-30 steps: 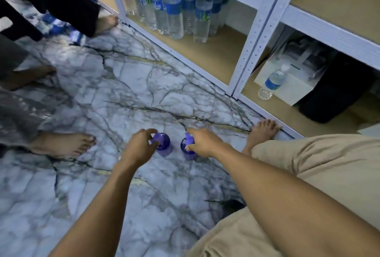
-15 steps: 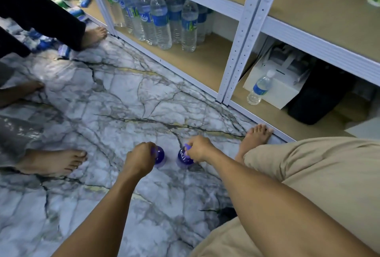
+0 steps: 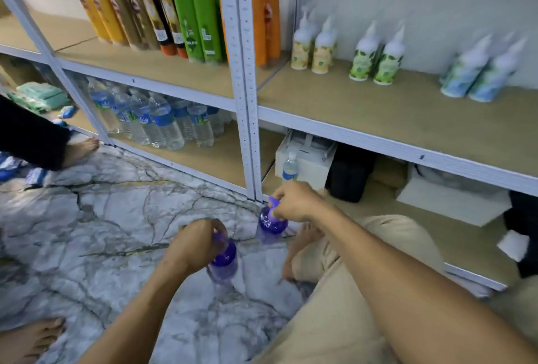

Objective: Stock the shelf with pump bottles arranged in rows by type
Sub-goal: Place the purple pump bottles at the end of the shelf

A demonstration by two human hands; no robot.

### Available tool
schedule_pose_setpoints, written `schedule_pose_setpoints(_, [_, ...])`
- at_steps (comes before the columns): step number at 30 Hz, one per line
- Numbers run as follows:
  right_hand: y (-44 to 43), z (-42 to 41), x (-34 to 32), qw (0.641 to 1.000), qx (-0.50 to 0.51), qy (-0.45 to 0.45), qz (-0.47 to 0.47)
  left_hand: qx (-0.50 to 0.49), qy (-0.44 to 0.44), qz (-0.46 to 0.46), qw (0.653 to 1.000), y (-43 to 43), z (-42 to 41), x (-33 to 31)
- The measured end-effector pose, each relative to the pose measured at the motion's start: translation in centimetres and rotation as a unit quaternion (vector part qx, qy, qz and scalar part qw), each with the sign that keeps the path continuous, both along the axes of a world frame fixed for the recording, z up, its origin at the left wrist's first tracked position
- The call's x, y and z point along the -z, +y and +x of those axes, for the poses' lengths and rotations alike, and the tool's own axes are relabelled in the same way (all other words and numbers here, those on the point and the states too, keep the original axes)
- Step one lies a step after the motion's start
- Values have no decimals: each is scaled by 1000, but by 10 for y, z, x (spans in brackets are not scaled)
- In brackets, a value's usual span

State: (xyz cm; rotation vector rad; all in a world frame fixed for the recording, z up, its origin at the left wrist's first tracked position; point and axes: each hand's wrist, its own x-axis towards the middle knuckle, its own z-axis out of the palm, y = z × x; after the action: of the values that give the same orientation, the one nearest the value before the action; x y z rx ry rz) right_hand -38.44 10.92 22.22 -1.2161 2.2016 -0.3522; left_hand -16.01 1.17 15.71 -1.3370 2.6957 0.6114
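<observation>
Being gripped at the top by curled fingers over the marble floor [image 3: 116, 218] near the shelf [image 3: 378, 119], a purple pump bottle [image 3: 223, 261] is held in the left hand [image 3: 195, 244] and a second purple pump bottle [image 3: 268, 225] in the right hand [image 3: 297, 200].

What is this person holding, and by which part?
A purple pump bottle in each hand, both gripped at the pump top: the left hand holds the nearer bottle, the right hand the farther bottle.
</observation>
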Motion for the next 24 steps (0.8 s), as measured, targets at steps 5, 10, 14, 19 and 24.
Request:
schedule_pose_setpoints(5, [59,-67,-79,993,69,57,-73,104,39,-95,989,26,-79,-77])
schedule_pose_setpoints(10, [133,-134,-146,972,158,53,-168,180,85,-184,963,56,-161,-164])
schedule_pose_setpoints(14, [187,-181,-178,949,225,44,-218,254,81,-226,937,79,-219,-220])
schedule_pose_setpoints(19, [252,-228,-210,898,337,28,-283,357,110,-260,890,111,-297,-276])
schedule_pose_setpoints(24, [290,-282,-214,845,435,29,-308,446,85,-335,825,146,-371,-304])
